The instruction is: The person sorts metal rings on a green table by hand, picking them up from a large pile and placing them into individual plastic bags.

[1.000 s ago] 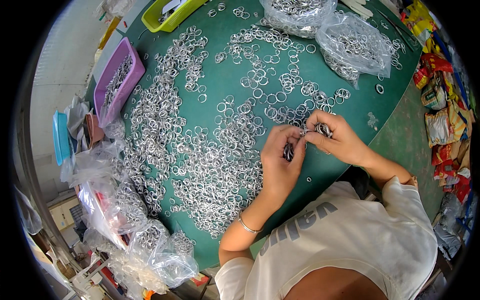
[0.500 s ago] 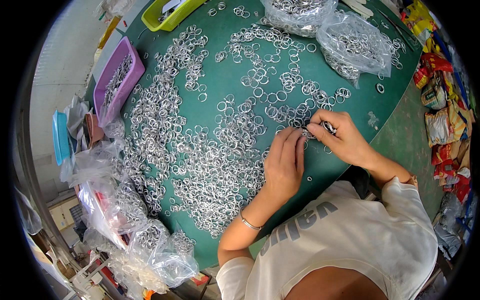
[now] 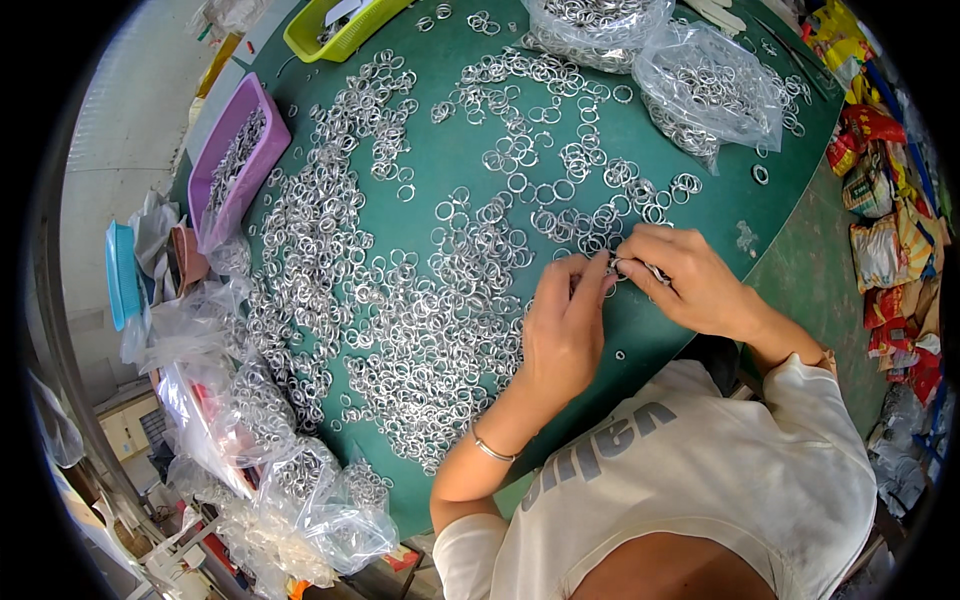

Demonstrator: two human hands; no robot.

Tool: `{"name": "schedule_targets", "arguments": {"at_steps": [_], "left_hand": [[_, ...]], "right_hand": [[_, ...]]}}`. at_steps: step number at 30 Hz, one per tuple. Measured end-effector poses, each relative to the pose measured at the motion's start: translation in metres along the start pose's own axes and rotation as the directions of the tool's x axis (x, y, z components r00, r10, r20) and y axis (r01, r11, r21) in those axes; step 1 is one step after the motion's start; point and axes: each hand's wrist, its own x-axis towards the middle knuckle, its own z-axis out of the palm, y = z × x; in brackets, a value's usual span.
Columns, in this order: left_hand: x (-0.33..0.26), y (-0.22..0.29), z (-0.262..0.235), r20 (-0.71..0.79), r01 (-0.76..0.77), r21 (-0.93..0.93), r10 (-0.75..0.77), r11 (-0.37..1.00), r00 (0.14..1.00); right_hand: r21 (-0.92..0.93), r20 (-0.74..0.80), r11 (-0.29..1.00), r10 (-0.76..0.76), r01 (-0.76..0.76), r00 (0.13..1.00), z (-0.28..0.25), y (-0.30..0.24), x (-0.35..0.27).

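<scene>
Near the table's front right edge, my left hand [image 3: 565, 325] and my right hand [image 3: 697, 283] meet with fingertips almost touching. Both are closed in a pinch around small silver metal rings [image 3: 614, 266], partly covered by the fingers. More rings [image 3: 656, 272] show inside the curled fingers of my right hand. Just beyond the hands lie loose, overlapping metal rings [image 3: 575, 222]. A dense heap of similar rings [image 3: 430, 365] spreads left of my left hand, and another long heap [image 3: 310, 225] lies farther left.
On the green table [image 3: 432, 158], clear bags of rings [image 3: 712, 92] stand at the far right. A purple basket [image 3: 276, 130] and a yellow-green basket [image 3: 375, 30] sit at the left and far left. Crumpled plastic bags [image 3: 345, 530] line the left edge. Colourful packages [image 3: 875, 262] are stacked beyond the right edge.
My left hand has shifted slightly left, its fingers more bent. My right hand has turned a little, its fingers lower over the rings it holds. The heaps look unchanged.
</scene>
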Motion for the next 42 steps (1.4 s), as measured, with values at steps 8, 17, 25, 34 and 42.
{"name": "schedule_targets", "arguments": {"at_steps": [8,17,25,34,42], "left_hand": [[0.008,-0.005,-0.004,0.047,-0.045,-0.027,0.046,0.999,0.998],[0.016,-0.012,-0.019,0.378,0.532,-0.401,-0.394,0.746,0.838],[0.013,-0.041,-0.025,0.235,0.499,-0.254,-0.448,0.828,0.863],[0.004,-0.053,-0.02,0.031,0.313,0.001,-0.312,0.95,0.949],[0.006,-0.058,-0.036,0.372,0.641,-0.747,-0.688,0.176,0.623]], "right_hand": [[-0.121,0.023,0.988,-0.097,0.099,0.995,-0.004,-0.002,0.001],[-0.17,0.084,0.975,-0.132,0.145,0.988,-0.004,-0.005,-0.006],[0.569,0.202,0.716,0.355,-0.404,0.913,-0.006,0.012,-0.003],[-0.074,0.012,0.987,0.145,-0.144,0.989,0.01,0.029,0.012],[0.018,-0.069,0.968,0.25,-0.25,0.966,0.019,0.056,0.056]]}}
